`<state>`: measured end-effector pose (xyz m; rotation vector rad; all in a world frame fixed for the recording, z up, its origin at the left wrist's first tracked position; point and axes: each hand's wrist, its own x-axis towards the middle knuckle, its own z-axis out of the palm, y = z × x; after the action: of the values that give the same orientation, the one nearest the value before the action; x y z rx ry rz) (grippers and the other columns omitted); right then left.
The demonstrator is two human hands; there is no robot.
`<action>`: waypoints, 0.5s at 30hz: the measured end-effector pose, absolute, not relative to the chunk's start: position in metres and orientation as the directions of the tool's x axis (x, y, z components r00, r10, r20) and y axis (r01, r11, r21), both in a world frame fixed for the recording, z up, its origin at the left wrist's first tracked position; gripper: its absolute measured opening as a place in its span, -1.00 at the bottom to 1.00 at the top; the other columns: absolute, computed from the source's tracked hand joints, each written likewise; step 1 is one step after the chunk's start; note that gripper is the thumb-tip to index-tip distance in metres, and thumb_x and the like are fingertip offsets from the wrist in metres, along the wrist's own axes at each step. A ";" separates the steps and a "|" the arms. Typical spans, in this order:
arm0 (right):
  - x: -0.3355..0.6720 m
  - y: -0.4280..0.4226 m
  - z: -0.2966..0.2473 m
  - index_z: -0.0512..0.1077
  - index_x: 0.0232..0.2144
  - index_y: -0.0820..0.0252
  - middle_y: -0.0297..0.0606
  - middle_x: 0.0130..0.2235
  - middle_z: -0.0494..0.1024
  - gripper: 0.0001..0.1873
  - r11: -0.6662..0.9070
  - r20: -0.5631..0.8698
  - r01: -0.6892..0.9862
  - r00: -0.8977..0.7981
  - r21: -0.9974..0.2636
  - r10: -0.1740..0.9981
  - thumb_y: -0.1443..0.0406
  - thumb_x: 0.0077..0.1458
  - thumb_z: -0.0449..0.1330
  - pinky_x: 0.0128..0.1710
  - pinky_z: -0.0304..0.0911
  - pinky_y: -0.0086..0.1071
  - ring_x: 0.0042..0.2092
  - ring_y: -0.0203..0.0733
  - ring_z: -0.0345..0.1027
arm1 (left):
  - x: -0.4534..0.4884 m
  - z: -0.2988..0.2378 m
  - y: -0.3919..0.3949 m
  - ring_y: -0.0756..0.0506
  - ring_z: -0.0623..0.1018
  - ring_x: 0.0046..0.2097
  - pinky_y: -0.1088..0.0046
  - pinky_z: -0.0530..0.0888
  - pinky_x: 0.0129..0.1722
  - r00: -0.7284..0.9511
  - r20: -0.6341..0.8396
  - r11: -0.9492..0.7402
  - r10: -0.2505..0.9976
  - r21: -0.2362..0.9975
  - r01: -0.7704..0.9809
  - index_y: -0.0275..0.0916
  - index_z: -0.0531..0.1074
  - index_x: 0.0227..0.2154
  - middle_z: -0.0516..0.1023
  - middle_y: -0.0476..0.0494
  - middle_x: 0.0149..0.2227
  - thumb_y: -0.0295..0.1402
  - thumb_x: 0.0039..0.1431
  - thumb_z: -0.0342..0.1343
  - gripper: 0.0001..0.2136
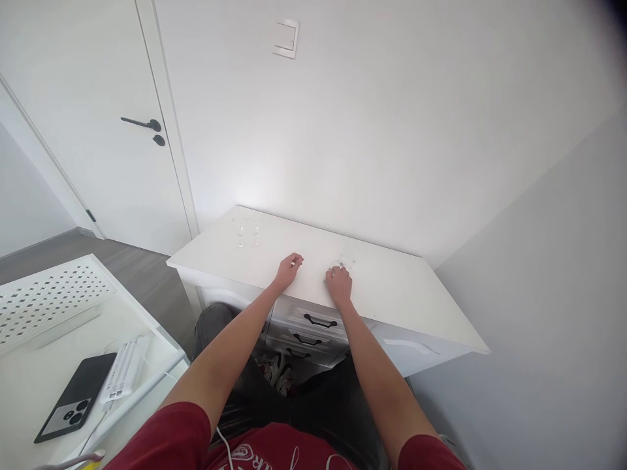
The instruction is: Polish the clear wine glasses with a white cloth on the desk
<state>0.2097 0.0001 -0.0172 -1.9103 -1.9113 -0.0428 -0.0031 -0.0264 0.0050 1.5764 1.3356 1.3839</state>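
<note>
Over the white tabletop [392,281], my left hand [289,269] is closed, its fingers curled in toward the thumb. Whatever it might hold is too small to make out. My right hand [339,282] rests a little to the right with bent fingers closed at the base of a clear glass [349,256]. That glass is faint against the white surface, and its lower part is partly hidden by the fingers. Two clear stemmed glasses [240,233] stand upright side by side toward the back left of the tabletop.
Drawers with black handles [320,321] sit below the tabletop's front edge. A wall with a light switch [288,39] rises behind. At the lower left, a white desk [44,365] bears a phone [76,397] and a white power strip [123,369]. A door [98,130] stands beyond.
</note>
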 end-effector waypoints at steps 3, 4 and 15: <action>0.210 0.000 -0.017 0.47 -0.18 0.22 -0.05 -0.10 0.48 -0.63 0.044 0.320 0.959 0.050 -0.281 0.946 0.22 0.30 -0.10 -0.10 0.15 -0.30 -0.08 -0.06 0.35 | -0.001 0.003 -0.043 -0.09 0.51 -0.16 0.34 0.44 -0.10 -0.213 0.331 -0.275 0.919 0.927 0.254 -0.14 0.37 -0.23 0.52 -0.10 -0.24 -0.15 0.33 -0.14 -0.76; 0.209 0.000 -0.017 0.48 -0.18 0.22 -0.05 -0.10 0.48 -0.63 0.043 0.318 0.958 0.051 -0.283 0.947 0.22 0.30 -0.10 -0.10 0.15 -0.30 -0.08 -0.06 0.35 | -0.002 0.001 -0.050 -0.09 0.51 -0.18 0.35 0.45 -0.13 -0.269 0.324 -0.261 0.907 0.934 0.243 -0.13 0.35 -0.21 0.50 -0.11 -0.26 -0.15 0.34 -0.17 -0.75; 0.209 -0.003 -0.016 0.48 -0.12 0.21 -0.04 -0.06 0.48 -0.62 0.053 0.315 0.953 0.046 -0.298 0.948 0.23 0.31 -0.11 -0.06 0.16 -0.28 -0.03 -0.04 0.34 | -0.051 -0.013 -0.069 -0.08 0.42 -0.11 0.29 0.42 -0.08 -0.887 0.046 -0.041 0.460 0.999 0.031 -0.17 0.01 0.09 0.27 -0.16 -0.13 -0.27 0.35 -0.10 -0.68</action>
<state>0.2088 -0.0026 -0.0160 -1.9005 -1.9080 -0.0164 -0.0510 -0.0688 -0.0134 0.5208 1.9358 2.0019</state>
